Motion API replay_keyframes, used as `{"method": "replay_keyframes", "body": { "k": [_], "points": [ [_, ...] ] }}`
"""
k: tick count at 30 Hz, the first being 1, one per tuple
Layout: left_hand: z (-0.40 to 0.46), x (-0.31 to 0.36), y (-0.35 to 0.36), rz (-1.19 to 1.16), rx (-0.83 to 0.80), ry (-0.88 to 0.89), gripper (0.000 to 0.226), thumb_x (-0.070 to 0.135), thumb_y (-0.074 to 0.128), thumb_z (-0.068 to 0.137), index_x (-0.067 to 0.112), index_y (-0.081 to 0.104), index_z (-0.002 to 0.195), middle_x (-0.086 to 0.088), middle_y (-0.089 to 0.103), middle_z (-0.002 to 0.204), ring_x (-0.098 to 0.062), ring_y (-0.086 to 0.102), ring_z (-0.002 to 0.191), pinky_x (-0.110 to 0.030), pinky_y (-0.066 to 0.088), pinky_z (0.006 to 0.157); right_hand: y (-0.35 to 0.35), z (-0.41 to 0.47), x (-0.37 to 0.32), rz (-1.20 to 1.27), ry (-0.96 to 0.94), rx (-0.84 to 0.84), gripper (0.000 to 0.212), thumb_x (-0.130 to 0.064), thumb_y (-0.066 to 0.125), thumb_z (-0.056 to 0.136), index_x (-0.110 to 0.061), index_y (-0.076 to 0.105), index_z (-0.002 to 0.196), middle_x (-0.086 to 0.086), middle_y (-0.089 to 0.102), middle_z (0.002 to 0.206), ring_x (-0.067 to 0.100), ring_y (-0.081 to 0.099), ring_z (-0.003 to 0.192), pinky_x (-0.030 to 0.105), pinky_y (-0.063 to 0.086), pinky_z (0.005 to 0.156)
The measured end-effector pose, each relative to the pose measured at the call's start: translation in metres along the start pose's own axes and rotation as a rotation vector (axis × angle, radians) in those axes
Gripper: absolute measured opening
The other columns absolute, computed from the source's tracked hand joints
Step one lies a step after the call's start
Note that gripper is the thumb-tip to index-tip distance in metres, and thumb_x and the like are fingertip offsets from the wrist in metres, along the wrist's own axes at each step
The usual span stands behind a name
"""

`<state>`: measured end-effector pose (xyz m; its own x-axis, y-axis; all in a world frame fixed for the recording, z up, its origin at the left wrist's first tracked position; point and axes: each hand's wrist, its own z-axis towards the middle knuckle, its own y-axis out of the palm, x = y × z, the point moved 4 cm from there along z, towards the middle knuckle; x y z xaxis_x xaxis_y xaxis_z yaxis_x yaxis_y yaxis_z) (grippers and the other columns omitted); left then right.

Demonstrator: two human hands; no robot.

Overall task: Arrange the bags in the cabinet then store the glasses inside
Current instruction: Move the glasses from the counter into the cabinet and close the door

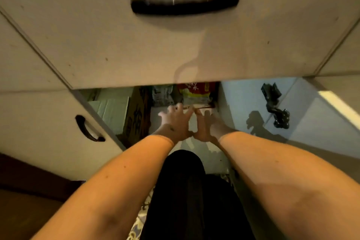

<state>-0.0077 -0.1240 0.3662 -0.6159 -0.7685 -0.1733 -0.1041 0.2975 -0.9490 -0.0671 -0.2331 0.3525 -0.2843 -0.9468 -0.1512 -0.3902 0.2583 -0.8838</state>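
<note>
Both of my arms reach into the open lower cabinet (pixel 226 95). My left hand (pixel 175 122) and my right hand (pixel 206 124) lie side by side, thumbs touching and fingers spread. Their fingertips rest against the bottom edge of a red and yellow bag (pixel 196 91) at the back of the cabinet. Neither hand closes around anything. To the left of that bag stands a grey printed bag (pixel 162 95). Further left, a dark brown bag with large characters (pixel 138 117) leans upright. No glasses are in view.
A closed drawer front with a black handle (pixel 185 4) overhangs the cabinet and hides its upper part. A pale box (pixel 111 111) fills the cabinet's left side. The cabinet door (pixel 315 122) stands open at right, with black hinges (pixel 274 103). A closed door with a handle (pixel 88 128) is at left.
</note>
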Motion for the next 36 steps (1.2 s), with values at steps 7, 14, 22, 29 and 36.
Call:
{"method": "replay_keyframes", "body": {
  "k": [7, 14, 22, 29, 36],
  "points": [
    [-0.063, 0.015, -0.087, -0.076, -0.172, 0.067, 0.102, 0.068, 0.060, 0.087, 0.032, 0.001, 0.161, -0.010, 0.013, 0.167, -0.043, 0.020, 0.148, -0.069, 0.036, 0.107, -0.068, -0.082, -0.002, 0.091, 0.075, -0.121, 0.106, -0.052, 0.067, 0.087, -0.030, -0.007, 0.159, 0.017, 0.026, 0.157, 0.043, 0.037, 0.138, 0.053, 0.043, 0.106],
    [-0.155, 0.021, -0.145, -0.235, -0.357, 0.044, 0.085, 0.062, 0.062, 0.088, 0.030, 0.022, 0.157, -0.012, 0.043, 0.154, -0.040, 0.045, 0.135, -0.056, 0.041, 0.102, -0.119, -0.188, -0.016, 0.117, 0.099, -0.230, 0.066, -0.043, 0.061, 0.091, -0.011, 0.043, 0.145, 0.017, 0.056, 0.135, 0.038, 0.057, 0.119, 0.045, 0.049, 0.090],
    [-0.252, 0.024, -0.244, -0.181, -0.201, 0.037, 0.106, 0.066, 0.067, 0.081, 0.034, -0.002, 0.155, -0.018, 0.017, 0.159, -0.046, 0.026, 0.140, -0.062, 0.044, 0.097, -0.207, -0.314, -0.034, 0.121, -0.011, -0.075, 0.099, -0.054, 0.069, 0.085, -0.023, 0.006, 0.157, 0.012, 0.025, 0.154, 0.039, 0.038, 0.135, 0.052, 0.051, 0.094],
    [-0.327, 0.008, -0.337, -0.226, -0.007, 0.062, 0.101, 0.063, 0.065, 0.084, 0.033, -0.005, 0.151, -0.019, 0.025, 0.157, -0.044, 0.036, 0.134, -0.058, 0.047, 0.097, -0.270, -0.412, -0.025, 0.140, -0.080, 0.073, 0.097, -0.057, 0.066, 0.084, -0.033, 0.004, 0.154, 0.003, 0.027, 0.155, 0.031, 0.039, 0.137, 0.048, 0.051, 0.096],
    [-0.364, -0.033, -0.381, -0.348, 0.109, -0.037, 0.113, 0.063, 0.071, 0.082, 0.039, -0.013, 0.153, -0.010, 0.021, 0.158, -0.032, 0.035, 0.136, -0.045, 0.048, 0.101, -0.308, -0.437, -0.039, 0.264, -0.033, 0.252, 0.088, -0.055, 0.064, 0.087, -0.035, 0.011, 0.154, -0.007, 0.027, 0.153, 0.018, 0.038, 0.137, 0.033, 0.051, 0.092]
  ]
}}
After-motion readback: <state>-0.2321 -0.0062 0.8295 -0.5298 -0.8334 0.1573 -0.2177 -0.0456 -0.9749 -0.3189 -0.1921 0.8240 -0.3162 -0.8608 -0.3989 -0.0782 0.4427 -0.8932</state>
